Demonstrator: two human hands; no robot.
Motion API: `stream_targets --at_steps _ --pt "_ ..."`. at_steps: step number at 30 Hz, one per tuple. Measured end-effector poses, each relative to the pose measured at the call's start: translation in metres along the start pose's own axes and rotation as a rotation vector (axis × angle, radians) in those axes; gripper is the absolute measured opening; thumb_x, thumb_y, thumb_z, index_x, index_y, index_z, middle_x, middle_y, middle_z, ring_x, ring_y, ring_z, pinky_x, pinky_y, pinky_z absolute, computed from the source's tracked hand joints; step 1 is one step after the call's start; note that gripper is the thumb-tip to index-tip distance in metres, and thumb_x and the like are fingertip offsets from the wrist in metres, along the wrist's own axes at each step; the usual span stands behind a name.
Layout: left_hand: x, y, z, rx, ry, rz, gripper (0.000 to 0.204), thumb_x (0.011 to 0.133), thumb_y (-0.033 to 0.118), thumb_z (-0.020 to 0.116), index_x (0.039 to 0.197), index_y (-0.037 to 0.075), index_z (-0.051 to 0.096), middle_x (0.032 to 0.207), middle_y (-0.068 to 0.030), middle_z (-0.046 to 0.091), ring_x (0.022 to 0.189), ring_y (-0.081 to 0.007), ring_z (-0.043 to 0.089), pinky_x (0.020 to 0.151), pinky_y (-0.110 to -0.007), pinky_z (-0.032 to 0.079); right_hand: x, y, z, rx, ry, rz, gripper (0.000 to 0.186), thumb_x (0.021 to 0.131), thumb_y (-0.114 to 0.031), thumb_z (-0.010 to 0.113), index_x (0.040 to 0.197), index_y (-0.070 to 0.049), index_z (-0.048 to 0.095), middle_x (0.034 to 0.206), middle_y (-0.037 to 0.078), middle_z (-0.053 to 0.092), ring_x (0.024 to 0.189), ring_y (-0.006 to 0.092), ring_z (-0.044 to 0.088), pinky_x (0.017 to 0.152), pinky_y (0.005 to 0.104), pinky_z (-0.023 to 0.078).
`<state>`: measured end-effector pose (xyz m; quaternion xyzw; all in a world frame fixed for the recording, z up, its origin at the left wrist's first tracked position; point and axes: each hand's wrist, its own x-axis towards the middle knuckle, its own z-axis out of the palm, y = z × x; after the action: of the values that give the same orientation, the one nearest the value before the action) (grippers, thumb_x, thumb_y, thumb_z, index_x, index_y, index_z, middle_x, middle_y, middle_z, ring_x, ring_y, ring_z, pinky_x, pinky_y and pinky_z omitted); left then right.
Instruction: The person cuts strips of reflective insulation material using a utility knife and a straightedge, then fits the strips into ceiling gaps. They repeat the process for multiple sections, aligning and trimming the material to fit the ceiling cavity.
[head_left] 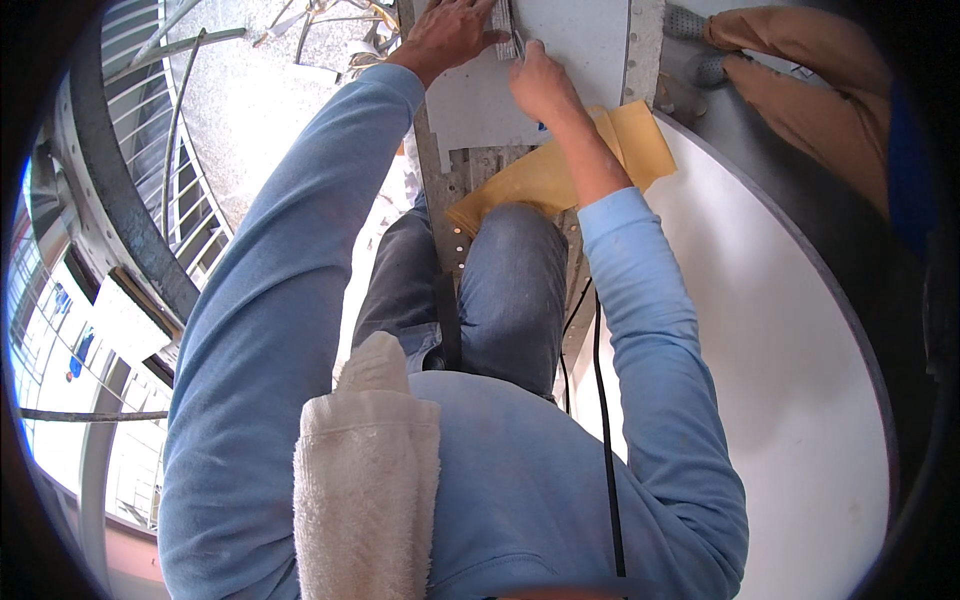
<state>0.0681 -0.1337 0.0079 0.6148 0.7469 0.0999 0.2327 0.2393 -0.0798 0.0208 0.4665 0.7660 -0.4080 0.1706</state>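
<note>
At the top of the head view, a white board (480,105) lies on a perforated metal plank. My left hand (450,35) rests on it with fingers stretched out, its thumb at a narrow grey, ribbed strip (503,28). My right hand (542,82) is closed beside the strip's near end, around what looks like a thin grey tool (517,42); its kind is too small to tell. Below my right wrist, a folded yellow-tan sheet (640,145) spreads over the plank and toward my knee. The upper frame edge cuts off part of my left hand and the strip.
A large white curved panel (760,300) with a dark rim stands on the right. Beyond it is another person's brown-trousered leg (810,120). Metal railings (195,190) and a curved beam (125,200) line the left. A black cable (603,400) hangs near my right side.
</note>
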Motion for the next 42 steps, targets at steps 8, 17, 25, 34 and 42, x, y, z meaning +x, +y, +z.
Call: stream_targets --at_steps 8,17,25,34,42 --pt "0.001 0.006 -0.005 -0.022 -0.030 -0.032 0.088 0.092 0.039 0.073 0.158 -0.001 0.030 0.167 -0.0252 0.021 0.153 -0.0442 0.025 0.121 -0.057 0.029 -0.041 0.011 0.009 0.041 -0.082 0.063 0.038 0.099 -0.019 0.047 0.130 0.004 0.047 0.117 0.039 0.064 0.114 0.0536 0.062 0.100 0.0580 0.049" --pt "-0.001 0.007 -0.002 0.003 -0.049 -0.050 0.088 0.092 0.039 0.073 0.158 -0.001 0.031 0.167 -0.0244 0.022 0.154 -0.0424 0.023 0.122 -0.055 0.029 -0.046 0.029 0.026 0.036 -0.052 0.062 0.039 0.098 -0.016 0.049 0.130 0.006 0.045 0.112 0.038 0.066 0.107 0.0547 0.064 0.096 0.0592 0.050" --pt "0.001 0.006 -0.008 0.029 -0.044 -0.027 0.088 0.093 0.045 0.070 0.158 0.000 0.031 0.167 -0.0241 0.021 0.154 -0.0426 0.023 0.121 -0.055 0.029 -0.060 0.044 0.009 0.106 0.019 0.002 0.040 0.101 -0.023 0.050 0.130 0.003 0.043 0.107 0.038 0.066 0.102 0.0546 0.065 0.090 0.0596 0.052" --pt "0.002 0.002 -0.002 0.036 -0.030 -0.037 0.090 0.091 0.045 0.071 0.158 0.002 0.031 0.166 -0.0232 0.027 0.153 -0.0406 0.027 0.121 -0.055 0.030 0.089 -0.037 -0.040 0.161 0.290 -0.145 0.038 0.100 -0.020 0.047 0.131 0.003 0.050 0.116 0.037 0.065 0.110 0.0535 0.063 0.094 0.0576 0.052" --pt "0.000 0.001 -0.002 0.017 0.009 -0.015 0.089 0.089 0.045 0.073 0.158 0.005 0.033 0.165 -0.0225 0.028 0.152 -0.0412 0.029 0.119 -0.055 0.031 0.093 -0.065 -0.066 0.218 0.104 -0.012 0.043 0.097 -0.022 0.050 0.133 0.002 0.052 0.116 0.037 0.066 0.109 0.0520 0.065 0.090 0.0577 0.055"
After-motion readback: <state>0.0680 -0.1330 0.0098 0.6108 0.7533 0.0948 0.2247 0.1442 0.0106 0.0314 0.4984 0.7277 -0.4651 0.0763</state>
